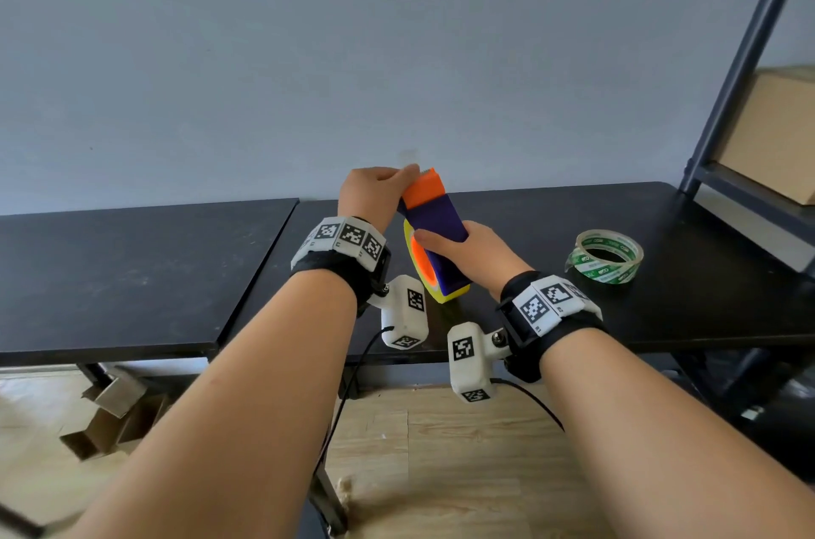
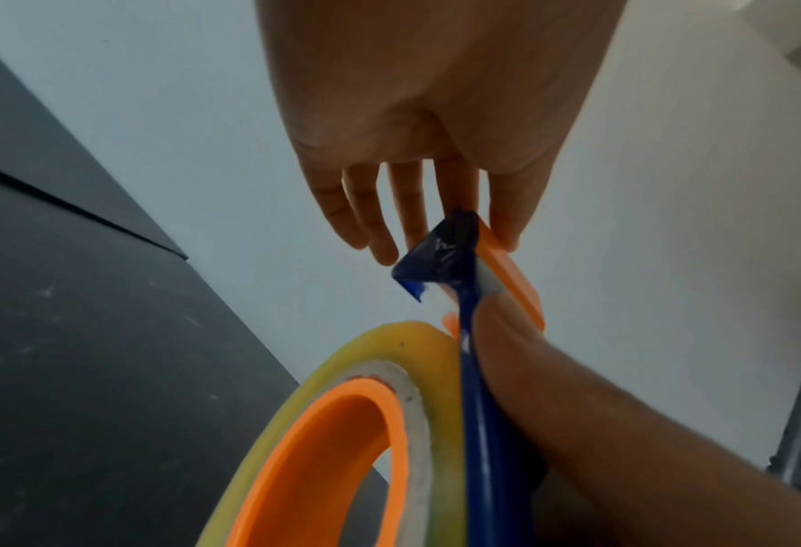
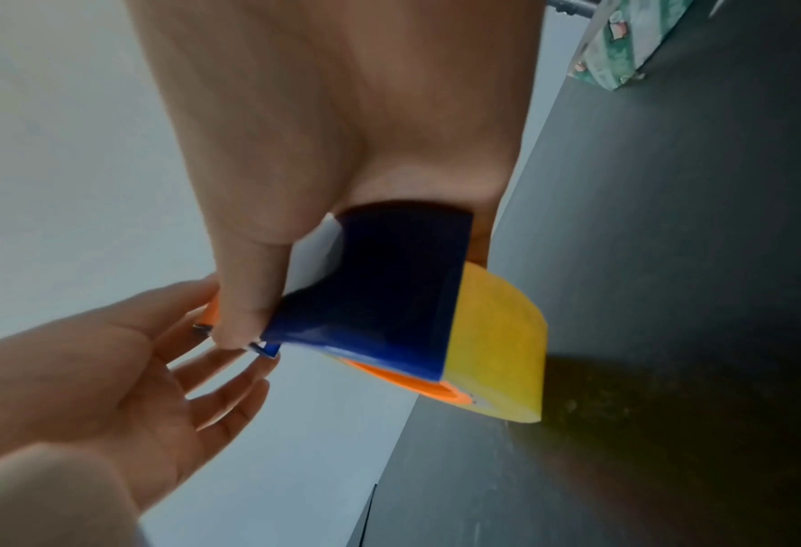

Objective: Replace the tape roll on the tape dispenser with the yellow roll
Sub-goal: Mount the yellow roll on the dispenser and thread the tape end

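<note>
Yellow tape roll [image 1: 434, 290] sits on our blue plastic tape dispenser's [image 1: 441, 238] orange hub, its low edge touching the black desk [image 1: 551, 318]. Our right hand [image 1: 467, 254] wraps the blue body; our left hand's [image 1: 375, 190] straight fingers [image 2: 365, 218] touch its orange serrated tip. Farther right lies a clear green-printed tape roll [image 1: 605, 255].

I see soft, even daylight; the head view bends at its edges, both wrist views are blurred, and the roll [image 3: 496, 351] shadows the counter [image 3: 669, 259].
</note>
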Demonstrator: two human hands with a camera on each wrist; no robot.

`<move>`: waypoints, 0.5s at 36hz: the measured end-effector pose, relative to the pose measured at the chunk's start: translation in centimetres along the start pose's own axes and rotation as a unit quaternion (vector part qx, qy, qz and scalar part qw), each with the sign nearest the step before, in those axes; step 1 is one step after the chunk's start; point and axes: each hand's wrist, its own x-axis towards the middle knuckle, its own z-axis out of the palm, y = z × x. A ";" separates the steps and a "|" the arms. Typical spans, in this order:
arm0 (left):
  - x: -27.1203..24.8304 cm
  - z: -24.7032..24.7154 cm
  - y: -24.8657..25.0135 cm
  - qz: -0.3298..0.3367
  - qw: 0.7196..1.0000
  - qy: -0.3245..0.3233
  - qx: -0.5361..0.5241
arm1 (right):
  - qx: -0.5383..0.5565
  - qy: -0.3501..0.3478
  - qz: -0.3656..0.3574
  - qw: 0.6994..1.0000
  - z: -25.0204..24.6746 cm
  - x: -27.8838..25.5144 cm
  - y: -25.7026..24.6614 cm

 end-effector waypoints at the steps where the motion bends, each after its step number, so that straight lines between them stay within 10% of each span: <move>1: 0.2 0.0 -0.2 0.006 1.000 0.007 -0.001 | 0.010 -0.005 0.004 1.000 0.0 0.0 -0.1; 18: 0.5 -0.4 0.0 0.032 0.993 0.109 0.039 | 0.070 0.024 0.019 0.997 0.1 0.0 -0.2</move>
